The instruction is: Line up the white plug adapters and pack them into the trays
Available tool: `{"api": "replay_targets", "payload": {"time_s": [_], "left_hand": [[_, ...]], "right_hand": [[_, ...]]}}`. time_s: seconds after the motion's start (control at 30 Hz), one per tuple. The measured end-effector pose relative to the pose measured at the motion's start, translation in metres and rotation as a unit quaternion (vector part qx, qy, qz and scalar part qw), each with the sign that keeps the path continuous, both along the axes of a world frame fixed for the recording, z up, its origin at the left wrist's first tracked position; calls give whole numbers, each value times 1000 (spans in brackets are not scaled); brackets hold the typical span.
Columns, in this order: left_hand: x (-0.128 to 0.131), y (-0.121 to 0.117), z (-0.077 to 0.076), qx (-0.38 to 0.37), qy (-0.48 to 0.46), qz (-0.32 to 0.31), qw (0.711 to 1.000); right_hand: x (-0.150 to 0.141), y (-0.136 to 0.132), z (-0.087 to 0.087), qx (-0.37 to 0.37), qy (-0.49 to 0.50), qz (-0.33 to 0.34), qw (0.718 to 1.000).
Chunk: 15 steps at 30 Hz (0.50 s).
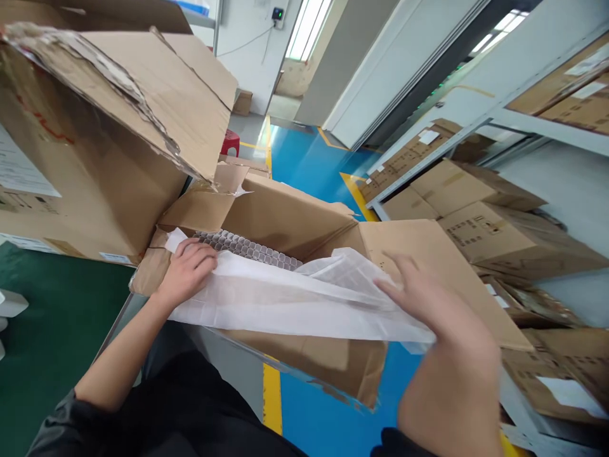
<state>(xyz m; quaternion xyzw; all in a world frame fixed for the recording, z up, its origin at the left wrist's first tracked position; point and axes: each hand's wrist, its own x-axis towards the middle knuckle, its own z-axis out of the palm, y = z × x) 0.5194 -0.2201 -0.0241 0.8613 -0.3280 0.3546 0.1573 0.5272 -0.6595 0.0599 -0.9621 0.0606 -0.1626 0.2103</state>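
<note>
- where the view begins at far left, small white objects (12,303) sit on a dark green floor (52,292), too cut off to name
- next to them, a big cardboard carton (109,197) with torn, taped flaps, a white label (21,162) on its side
- the left hand (190,270) lies on the left end of a thin white sheet, fingers bent together over it; i cannot tell whether it pinches the material
- behind that hand, a red stool (230,143) shows partly past the flaps
- an open cardboard box (285,212) stands in the middle, just beside the big carton, holding a grid of small grey rounded cells (247,247)
- the white sheet (295,304) stretches across the near side of this box, covering part of the grid, its right part creased and see-through
- beyond the box, a blue floor (304,149) edged by yellow lines (352,190)
- the right hand (413,289), blurred, is over the sheet's right end, thumb and forefinger spread apart, not closed on anything
- at far right, a grey metal rack (561,136) holds cardboard cartons (495,231)
</note>
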Motion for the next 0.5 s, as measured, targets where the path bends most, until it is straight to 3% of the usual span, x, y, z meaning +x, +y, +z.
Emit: {"api": "replay_targets", "payload": {"time_s": [0.07, 0.1, 0.17, 0.2, 0.27, 0.37, 0.43, 0.5], "left_hand": [[-7, -7, -6, -10, -41, -36, 998], [-11, -9, -8, -21, -63, -45, 997], [-16, -8, -14, -37, -98, -50, 993], [-18, -6, -16, -39, -107, -47, 992], [-19, 0, -21, -35, -113, -32, 992], [-17, 5, -28, -34, -122, 39, 991], [-18, 2, -32, -42, -122, 96, 987], [-19, -4, -34, -41, -102, 124, 986]], "right_hand": [[18, 40, 6, -69, 31, 124, 989], [28, 61, 6, -65, 62, 211, 973], [48, 99, -1, -12, 195, 374, 907], [56, 112, -6, 6, 271, 418, 867], [68, 129, -14, 23, 377, 450, 809], [79, 129, -15, 19, 420, 465, 779], [88, 121, -9, 2, 412, 475, 777], [104, 113, -8, -50, 374, 435, 818]]}}
